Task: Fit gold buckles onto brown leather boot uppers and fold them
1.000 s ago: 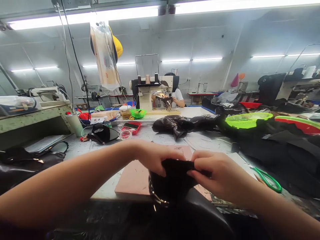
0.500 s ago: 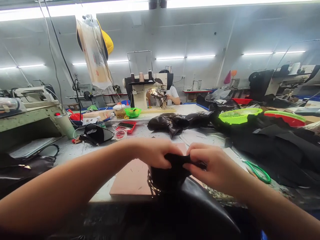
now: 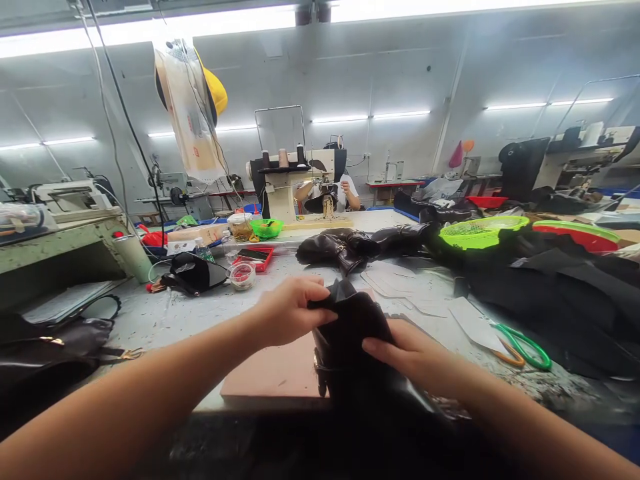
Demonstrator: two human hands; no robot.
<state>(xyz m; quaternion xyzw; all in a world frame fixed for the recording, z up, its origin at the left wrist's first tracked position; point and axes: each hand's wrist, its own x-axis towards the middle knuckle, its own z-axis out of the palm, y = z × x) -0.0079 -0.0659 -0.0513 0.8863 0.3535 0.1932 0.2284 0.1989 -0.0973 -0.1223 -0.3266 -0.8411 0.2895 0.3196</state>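
A black leather boot upper (image 3: 350, 360) with a metal trim at its side stands up between my hands, over the near edge of the table. My left hand (image 3: 295, 308) pinches its top edge on the left, thumb and fingers on either side of the material. On the right, my right hand (image 3: 400, 347) grips the upper with the thumb on the near face and the fingers behind, mostly hidden. A pinkish board (image 3: 275, 373) lies on the table just left of and beneath the upper. The lower part hangs toward me and is dark.
Green-handled scissors (image 3: 525, 347) and white paper pieces (image 3: 395, 280) lie to the right. Finished-looking dark boot uppers (image 3: 340, 248) rest further back, near a green basket (image 3: 483, 232). Black fabric (image 3: 565, 300) is heaped at right. A person (image 3: 350, 193) sits behind a sewing machine (image 3: 280, 190).
My hands have moved apart on the upper's top edge, which now stands more open and upright. The right hand has shifted lower along its side.
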